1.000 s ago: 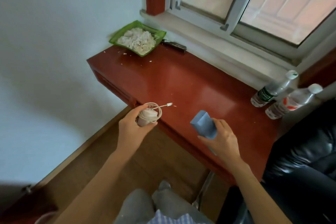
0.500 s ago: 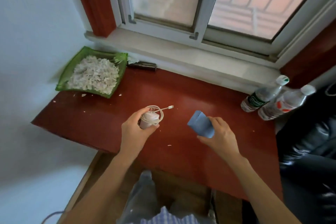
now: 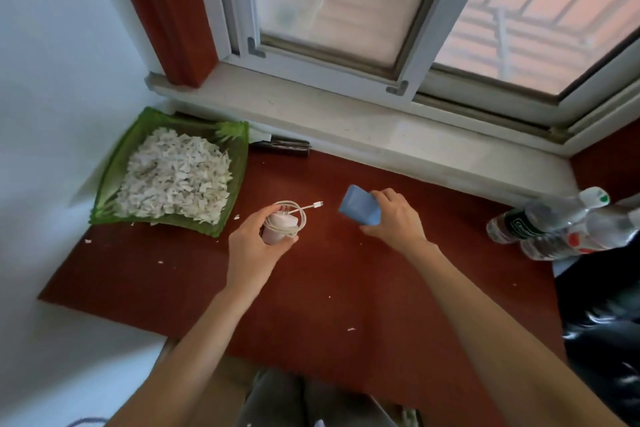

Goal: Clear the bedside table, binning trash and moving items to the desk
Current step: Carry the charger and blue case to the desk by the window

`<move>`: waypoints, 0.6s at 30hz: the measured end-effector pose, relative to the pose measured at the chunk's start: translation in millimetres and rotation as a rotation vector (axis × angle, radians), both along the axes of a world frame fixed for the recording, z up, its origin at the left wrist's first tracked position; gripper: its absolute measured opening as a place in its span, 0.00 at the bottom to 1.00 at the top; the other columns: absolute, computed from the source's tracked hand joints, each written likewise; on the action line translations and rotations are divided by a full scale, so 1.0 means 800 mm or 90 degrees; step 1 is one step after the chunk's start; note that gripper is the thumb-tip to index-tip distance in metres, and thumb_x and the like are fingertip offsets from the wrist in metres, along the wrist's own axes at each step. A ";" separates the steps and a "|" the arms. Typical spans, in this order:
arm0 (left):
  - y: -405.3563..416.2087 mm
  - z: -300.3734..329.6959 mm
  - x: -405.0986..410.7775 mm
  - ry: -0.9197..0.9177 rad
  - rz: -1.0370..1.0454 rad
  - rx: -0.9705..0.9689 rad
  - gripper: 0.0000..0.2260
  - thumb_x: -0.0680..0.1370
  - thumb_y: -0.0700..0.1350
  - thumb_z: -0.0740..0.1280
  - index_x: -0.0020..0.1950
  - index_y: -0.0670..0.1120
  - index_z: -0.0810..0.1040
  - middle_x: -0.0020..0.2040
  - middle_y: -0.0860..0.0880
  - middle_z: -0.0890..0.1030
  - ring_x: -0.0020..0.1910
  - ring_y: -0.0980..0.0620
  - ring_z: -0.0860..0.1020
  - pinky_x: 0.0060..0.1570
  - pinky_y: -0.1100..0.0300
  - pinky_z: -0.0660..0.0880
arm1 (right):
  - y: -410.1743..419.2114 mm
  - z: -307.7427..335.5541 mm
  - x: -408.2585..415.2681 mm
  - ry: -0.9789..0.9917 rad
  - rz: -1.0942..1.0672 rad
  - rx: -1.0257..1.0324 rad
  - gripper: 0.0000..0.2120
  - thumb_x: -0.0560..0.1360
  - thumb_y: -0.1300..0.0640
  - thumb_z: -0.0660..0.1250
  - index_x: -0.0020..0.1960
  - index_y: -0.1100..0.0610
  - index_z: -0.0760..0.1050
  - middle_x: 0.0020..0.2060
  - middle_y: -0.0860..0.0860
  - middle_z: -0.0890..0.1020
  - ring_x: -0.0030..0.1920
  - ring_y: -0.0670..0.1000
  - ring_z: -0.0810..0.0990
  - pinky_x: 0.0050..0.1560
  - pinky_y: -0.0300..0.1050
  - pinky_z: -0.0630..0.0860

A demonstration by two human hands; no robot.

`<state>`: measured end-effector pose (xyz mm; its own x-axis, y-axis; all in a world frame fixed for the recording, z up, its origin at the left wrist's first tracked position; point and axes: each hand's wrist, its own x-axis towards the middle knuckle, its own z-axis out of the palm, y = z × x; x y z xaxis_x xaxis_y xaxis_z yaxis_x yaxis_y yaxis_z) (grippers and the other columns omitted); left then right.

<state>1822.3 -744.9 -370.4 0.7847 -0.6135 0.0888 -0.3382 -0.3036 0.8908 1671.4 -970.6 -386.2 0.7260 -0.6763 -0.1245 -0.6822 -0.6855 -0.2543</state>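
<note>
My left hand grips a white charger with its coiled cable, held just above the red desk; the cable's plug end sticks out to the right. My right hand holds a small blue pack low over the desk's middle, tilted to the left. Both hands are over the desk top, about a hand's width apart.
A green tray heaped with white shreds sits at the desk's back left. A dark folded knife-like item lies under the window sill. Two plastic bottles lie at the right edge, beside a black leather seat. White crumbs dot the desk.
The view has swung to face the desk and come closer. Both hands have moved forward over the desk top, still holding the charger and the blue pack.
</note>
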 end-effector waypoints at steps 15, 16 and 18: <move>-0.016 -0.040 0.028 0.006 0.086 0.046 0.25 0.63 0.43 0.79 0.59 0.46 0.78 0.53 0.52 0.81 0.52 0.58 0.78 0.52 0.53 0.77 | -0.063 -0.058 0.159 0.085 0.119 0.022 0.35 0.65 0.55 0.75 0.69 0.57 0.66 0.63 0.58 0.72 0.62 0.61 0.71 0.59 0.54 0.72; -0.017 -0.042 0.027 0.009 0.085 0.047 0.25 0.63 0.43 0.79 0.59 0.46 0.78 0.53 0.53 0.81 0.52 0.59 0.78 0.53 0.53 0.77 | -0.066 -0.061 0.162 0.088 0.121 0.016 0.35 0.65 0.54 0.74 0.69 0.57 0.66 0.64 0.58 0.72 0.62 0.61 0.71 0.59 0.54 0.72; -0.021 -0.043 0.024 0.017 0.087 0.047 0.25 0.64 0.42 0.79 0.59 0.46 0.78 0.52 0.54 0.81 0.52 0.62 0.77 0.53 0.56 0.77 | -0.070 -0.065 0.166 0.093 0.118 0.019 0.35 0.66 0.53 0.74 0.70 0.56 0.65 0.65 0.57 0.70 0.63 0.60 0.70 0.61 0.54 0.70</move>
